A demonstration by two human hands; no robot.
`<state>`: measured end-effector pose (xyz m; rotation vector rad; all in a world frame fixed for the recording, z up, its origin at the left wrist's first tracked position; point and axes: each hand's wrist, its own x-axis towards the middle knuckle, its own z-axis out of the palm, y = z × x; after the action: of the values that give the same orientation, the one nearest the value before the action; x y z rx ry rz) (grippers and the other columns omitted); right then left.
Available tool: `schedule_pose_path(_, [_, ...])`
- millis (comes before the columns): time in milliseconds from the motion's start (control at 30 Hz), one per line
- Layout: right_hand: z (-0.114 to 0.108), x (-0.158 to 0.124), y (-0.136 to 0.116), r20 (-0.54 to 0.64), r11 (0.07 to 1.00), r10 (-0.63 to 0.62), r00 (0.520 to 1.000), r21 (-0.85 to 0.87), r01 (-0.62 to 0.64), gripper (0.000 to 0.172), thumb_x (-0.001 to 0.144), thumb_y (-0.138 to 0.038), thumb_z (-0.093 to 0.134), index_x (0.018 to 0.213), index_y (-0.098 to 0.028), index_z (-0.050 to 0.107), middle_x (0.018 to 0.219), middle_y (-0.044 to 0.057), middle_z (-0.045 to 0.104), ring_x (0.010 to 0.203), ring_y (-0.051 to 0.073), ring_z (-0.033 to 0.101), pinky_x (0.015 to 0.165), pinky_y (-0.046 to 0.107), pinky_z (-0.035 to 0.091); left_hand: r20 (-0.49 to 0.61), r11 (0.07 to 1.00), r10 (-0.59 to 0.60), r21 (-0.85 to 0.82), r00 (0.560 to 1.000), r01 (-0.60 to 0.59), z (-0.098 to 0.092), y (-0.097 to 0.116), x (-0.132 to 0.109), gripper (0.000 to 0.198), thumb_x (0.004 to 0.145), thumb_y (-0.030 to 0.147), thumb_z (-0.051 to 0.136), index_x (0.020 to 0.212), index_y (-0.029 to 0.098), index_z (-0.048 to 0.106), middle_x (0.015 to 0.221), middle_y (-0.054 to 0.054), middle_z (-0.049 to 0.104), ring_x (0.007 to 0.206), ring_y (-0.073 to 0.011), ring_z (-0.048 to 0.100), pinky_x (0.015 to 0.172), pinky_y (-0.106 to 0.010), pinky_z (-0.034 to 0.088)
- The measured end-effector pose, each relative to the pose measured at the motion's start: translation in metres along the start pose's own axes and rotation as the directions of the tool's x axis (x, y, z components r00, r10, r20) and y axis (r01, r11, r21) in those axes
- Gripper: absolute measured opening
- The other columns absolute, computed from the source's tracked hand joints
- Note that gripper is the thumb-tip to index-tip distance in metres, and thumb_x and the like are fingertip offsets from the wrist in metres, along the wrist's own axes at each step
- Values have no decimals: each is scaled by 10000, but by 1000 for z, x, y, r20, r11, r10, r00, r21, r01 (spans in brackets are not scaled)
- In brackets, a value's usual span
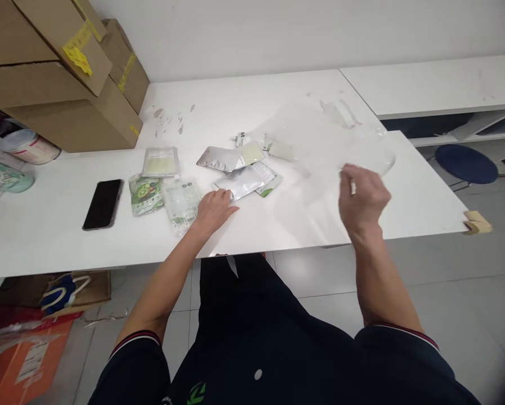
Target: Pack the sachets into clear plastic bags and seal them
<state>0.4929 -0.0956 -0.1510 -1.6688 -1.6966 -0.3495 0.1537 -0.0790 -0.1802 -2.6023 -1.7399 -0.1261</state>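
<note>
My left hand (212, 211) lies flat on the white table (45, 242), fingertips touching the near edge of a silver foil pouch (239, 183). A clear sachet with green print (180, 203) lies just left of that hand. My right hand (363, 198) is raised over the table's right part, fingers pinched on the edge of a large clear plastic bag (320, 146) that spreads across the table toward the back. More sachets lie in the middle: a second silver pouch (220, 158), a pale green one (252, 152), a green-printed one (144, 194) and a clear pale one (161, 162).
A black phone (103, 203) lies at the left. Cardboard boxes (62, 73) are stacked at the back left, with a tin (29, 147) beside them. A blue stool (466, 163) stands right of the table, under a white shelf (438, 84). Boxes and bags sit on the floor at left.
</note>
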Motion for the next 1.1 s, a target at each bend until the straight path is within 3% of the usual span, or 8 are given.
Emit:
schedule_pose_path(167, [25, -43, -62, 388, 946, -314, 867, 203, 252, 335, 1003, -233, 399, 858, -182, 696, 937, 116, 725, 935, 228, 642, 836, 371, 511, 115, 997, -36, 78, 993, 27, 6, 7, 5, 344, 985, 115, 302, 1062, 84, 636, 1064, -203, 645, 948, -286, 646, 757, -370, 480])
schedule_pose_path(333, [36, -64, -67, 388, 929, -345, 854, 270, 252, 360, 1015, -293, 423, 802, -174, 688, 831, 104, 718, 792, 215, 639, 691, 350, 532, 35, 950, -177, -257, 984, 180, 0, 8, -4, 336, 977, 133, 327, 972, 115, 662, 997, -167, 682, 939, -258, 668, 790, -353, 497])
schedule_pose_path(433, [32, -69, -61, 282, 880, -399, 872, 385, 278, 282, 1002, -265, 469, 892, -181, 716, 931, 94, 746, 864, 217, 676, 740, 358, 585, 105, 595, -311, -753, 944, 280, -4, 10, -3, 486, 1028, 452, 272, 1088, 159, 655, 1009, -107, 717, 818, -191, 698, 750, -309, 532])
schedule_pose_path(533, [30, -80, -61, 242, 843, -433, 868, 449, 296, 255, 994, -259, 486, 936, -205, 728, 972, 84, 750, 902, 235, 692, 768, 386, 614, 268, 297, -337, -879, 902, 372, -2, 11, 6, 624, 911, 706, 403, 1059, 160, 664, 981, -93, 730, 672, -161, 688, 631, -282, 535])
schedule_pose_path(633, [30, -89, -63, 259, 814, -459, 849, 507, 285, 244, 990, -288, 495, 953, -238, 731, 1008, 81, 745, 937, 257, 692, 812, 429, 618, 214, 420, -374, -828, 902, 371, 1, 17, 15, 463, 826, 630, 625, 864, 172, 681, 815, -46, 716, 614, -153, 654, 596, -278, 506])
schedule_pose_path(733, [19, -79, -56, 245, 798, -437, 865, 550, 248, 263, 939, -399, 596, 1113, -232, 701, 1146, 111, 715, 1053, 291, 672, 887, 487, 601, -143, 627, -313, -774, 939, 91, -11, 26, 13, 295, 902, 442, 599, 787, 188, 697, 784, -25, 714, 719, -161, 654, 686, -299, 504])
schedule_pose_path(867, [-17, -29, -30, 59, 919, -74, 996, 392, 45, 648, 798, -513, 747, 1352, -235, 560, 1377, 146, 583, 1283, 353, 534, 995, 591, 509, -576, 738, -68, -578, 814, -347, -56, 34, -4, 159, 923, 321, 615, 904, 216, 733, 904, -18, 749, 880, -156, 658, 799, -314, 511])
schedule_pose_path(1100, [-22, 52, -72, 363, 747, -221, 905, 660, -83, 280, 870, -493, 662, 833, -223, 724, 854, 28, 731, 845, 213, 688, 755, 405, 572, -541, 640, -341, -733, 769, -233, -116, 8, -11, 267, 895, 428, 668, 796, 185, 618, 753, 21, 708, 650, -84, 655, 541, -194, 512])
